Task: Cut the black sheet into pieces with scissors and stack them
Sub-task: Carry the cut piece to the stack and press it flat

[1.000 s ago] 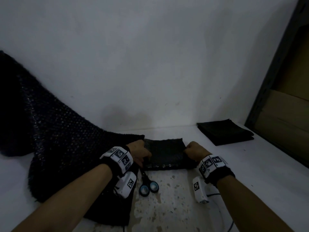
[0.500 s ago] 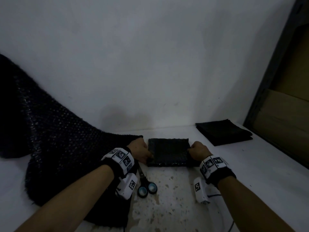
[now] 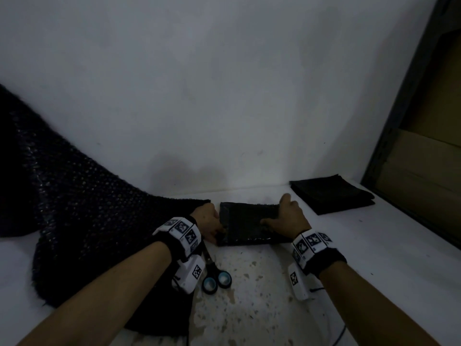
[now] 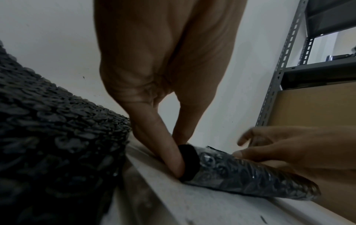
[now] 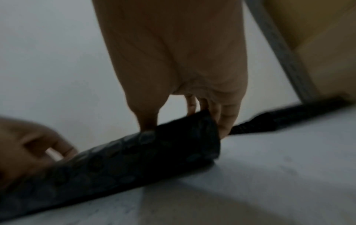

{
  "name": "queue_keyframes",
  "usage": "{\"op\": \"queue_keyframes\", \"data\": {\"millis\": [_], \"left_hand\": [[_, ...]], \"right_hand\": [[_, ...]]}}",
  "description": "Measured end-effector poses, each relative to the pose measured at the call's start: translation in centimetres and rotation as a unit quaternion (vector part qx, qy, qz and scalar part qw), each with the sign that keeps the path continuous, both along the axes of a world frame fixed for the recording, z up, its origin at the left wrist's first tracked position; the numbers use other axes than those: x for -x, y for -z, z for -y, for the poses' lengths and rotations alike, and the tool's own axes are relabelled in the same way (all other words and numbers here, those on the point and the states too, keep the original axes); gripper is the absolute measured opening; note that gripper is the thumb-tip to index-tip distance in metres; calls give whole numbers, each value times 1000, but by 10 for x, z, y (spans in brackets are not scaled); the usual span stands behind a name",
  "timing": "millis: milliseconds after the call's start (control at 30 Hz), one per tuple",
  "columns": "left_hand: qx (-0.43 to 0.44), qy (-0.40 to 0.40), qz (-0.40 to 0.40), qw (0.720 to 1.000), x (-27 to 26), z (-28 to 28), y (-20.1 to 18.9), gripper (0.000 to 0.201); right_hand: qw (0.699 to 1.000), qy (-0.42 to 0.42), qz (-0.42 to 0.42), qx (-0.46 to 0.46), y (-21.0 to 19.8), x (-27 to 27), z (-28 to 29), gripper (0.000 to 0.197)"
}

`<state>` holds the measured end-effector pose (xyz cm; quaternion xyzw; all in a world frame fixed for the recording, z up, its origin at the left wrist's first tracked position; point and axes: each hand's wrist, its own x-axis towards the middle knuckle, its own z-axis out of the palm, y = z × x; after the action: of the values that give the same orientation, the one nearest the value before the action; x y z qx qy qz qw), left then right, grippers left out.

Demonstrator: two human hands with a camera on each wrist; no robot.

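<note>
Between both hands, at the table's centre, lies a folded black piece (image 3: 247, 226). The left hand (image 3: 208, 224) pinches its 9 o'clock edge, thumb and finger closed on the fold. The right hand (image 3: 289, 218) grips the 3 o'clock edge, thumb on top, fingers curled behind it. Scissors (image 3: 215, 278) lie idle at 7 o'clock, near the left wrist. The big black sheet (image 3: 82, 221) drapes away toward 9 o'clock. A stack (image 3: 331, 197) of cut pieces sits at 2 o'clock, well apart. Cutting seems paused; stacking is in hand. Next, the piece likely needs carrying, kept folded, onto that stack with edges aligned.
</note>
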<state>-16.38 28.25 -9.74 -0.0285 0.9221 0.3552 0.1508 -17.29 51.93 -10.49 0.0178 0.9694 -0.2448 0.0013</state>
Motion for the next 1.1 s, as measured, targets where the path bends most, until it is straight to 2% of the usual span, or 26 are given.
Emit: {"op": "queue_keyframes", "data": {"millis": [67,167,300,400,467,533,600,667,800,967,1100], "left_hand": [[6,4,1,1000,1,0,0,33],[26,9,-3,1000,1,-1,0,18],[48,24,-12,998,3,-1,3,13],[133,72,-59,987,2,-2,0,26],[150,103,-111,977,-1,-6,-3,49],[179,170,-136,959,-4,-14,-6,67],[214,233,-96,944,-6,-20,-8,75],[228,247,-39,941,-5,-19,-11,85],[274,264,13,925,-3,-11,-20,96],[292,269,26,917,-4,-10,-26,97],[299,272,22,914,-4,-11,-26,98]], "right_hand": [[995,-64,0,-74,-5,-6,5,90],[978,-161,83,-100,-8,-9,13,89],[960,-184,149,-148,0,-6,19,93],[959,-182,150,-157,1,-4,20,93],[959,-180,150,-161,2,-5,19,93],[958,-183,151,-164,4,-5,19,93],[953,-189,161,-172,6,-6,18,94],[947,-194,173,-188,5,-7,16,94],[937,-209,206,-190,-6,-7,5,93],[924,-188,248,-220,-30,-7,-23,93],[934,-139,249,-214,-37,-10,-37,90]]}}
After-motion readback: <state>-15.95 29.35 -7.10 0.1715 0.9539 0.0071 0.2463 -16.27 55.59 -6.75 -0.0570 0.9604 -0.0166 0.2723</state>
